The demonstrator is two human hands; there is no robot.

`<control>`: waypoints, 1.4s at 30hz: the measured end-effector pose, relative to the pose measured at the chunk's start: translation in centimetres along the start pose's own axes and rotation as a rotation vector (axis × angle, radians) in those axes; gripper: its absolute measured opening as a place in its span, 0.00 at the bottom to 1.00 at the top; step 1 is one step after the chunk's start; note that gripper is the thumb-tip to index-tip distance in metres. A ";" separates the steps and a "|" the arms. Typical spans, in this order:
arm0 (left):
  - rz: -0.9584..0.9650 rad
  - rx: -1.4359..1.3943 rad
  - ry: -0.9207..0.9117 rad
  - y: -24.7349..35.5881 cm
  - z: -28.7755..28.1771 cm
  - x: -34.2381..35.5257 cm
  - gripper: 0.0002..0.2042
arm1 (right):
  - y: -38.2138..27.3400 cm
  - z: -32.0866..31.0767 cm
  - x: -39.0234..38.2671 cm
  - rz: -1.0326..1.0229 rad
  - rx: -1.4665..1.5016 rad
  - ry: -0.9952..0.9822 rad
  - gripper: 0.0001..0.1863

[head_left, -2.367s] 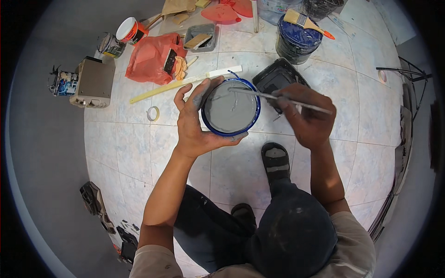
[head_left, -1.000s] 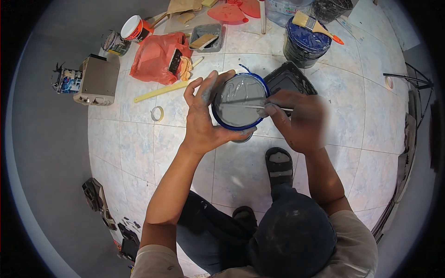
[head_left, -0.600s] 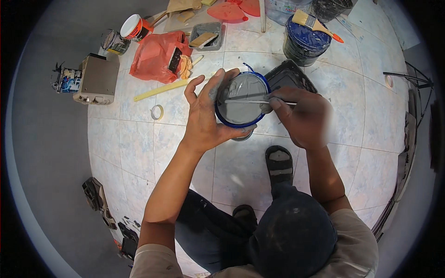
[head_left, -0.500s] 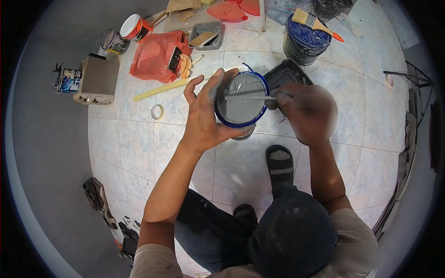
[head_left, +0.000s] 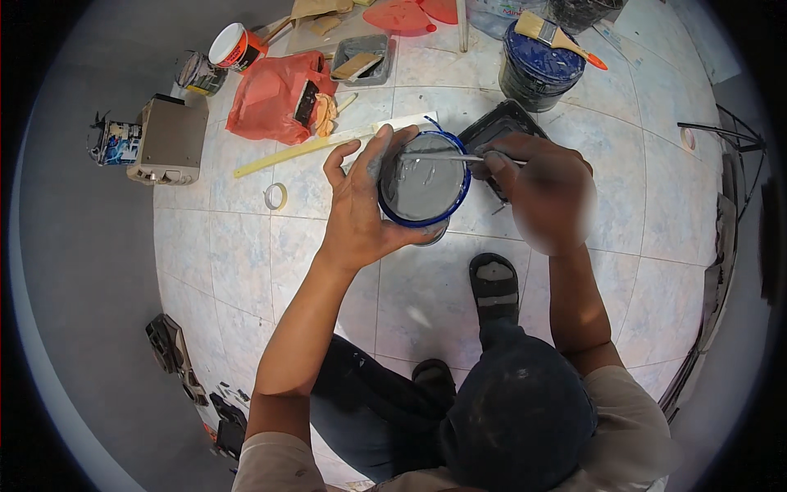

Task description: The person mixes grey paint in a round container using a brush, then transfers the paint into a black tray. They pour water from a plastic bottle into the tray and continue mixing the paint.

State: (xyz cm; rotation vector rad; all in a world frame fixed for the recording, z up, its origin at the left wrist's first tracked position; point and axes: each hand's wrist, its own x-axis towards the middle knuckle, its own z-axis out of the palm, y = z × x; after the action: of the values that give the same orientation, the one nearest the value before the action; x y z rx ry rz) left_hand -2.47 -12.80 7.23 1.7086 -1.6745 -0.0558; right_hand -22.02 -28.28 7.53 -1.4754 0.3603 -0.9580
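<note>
My left hand (head_left: 358, 201) is wrapped around a round can (head_left: 417, 222) with a blue rim, thumb on the near side and fingers on the far side. Thick grey paint (head_left: 426, 190) fills the can, its surface streaked and glossy. Grey smears mark the fingertips. My right hand (head_left: 551, 193) pinches a thin, grey-coated stick (head_left: 443, 157), which lies across the upper part of the can with its far end in or on the paint. Part of this hand is blurred.
Behind the can, a black paint tray (head_left: 492, 123) rests on the tiled floor. Farther back stand a blue-lidded bucket (head_left: 541, 61) with a paintbrush (head_left: 557, 38) on top, a red plastic bag (head_left: 275, 98) and a yellow strip (head_left: 311, 150). A tape roll (head_left: 276, 196) lies left.
The stick has shifted toward the far side of the can, its angle slightly changed. My right hand moved a little away from me with it; my left hand keeps its hold on the can.
</note>
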 end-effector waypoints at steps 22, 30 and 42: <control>0.033 0.078 -0.030 -0.2 -0.9 0.4 0.63 | 0.4 -0.3 1.1 -0.122 -0.200 -0.378 0.06; -0.020 0.122 -0.072 -0.5 -1.4 0.7 0.67 | 0.7 -0.7 1.6 -0.064 -0.201 -0.376 0.07; -0.069 0.198 -0.124 -1.3 -1.8 -0.6 0.66 | 1.8 -0.2 1.9 -0.054 -0.292 -0.433 0.08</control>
State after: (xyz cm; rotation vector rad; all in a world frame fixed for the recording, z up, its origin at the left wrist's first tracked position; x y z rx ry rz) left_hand -0.50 -11.60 7.61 1.9447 -1.7602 -0.0300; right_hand -20.48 -30.09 6.50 -1.9182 0.1464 -0.6187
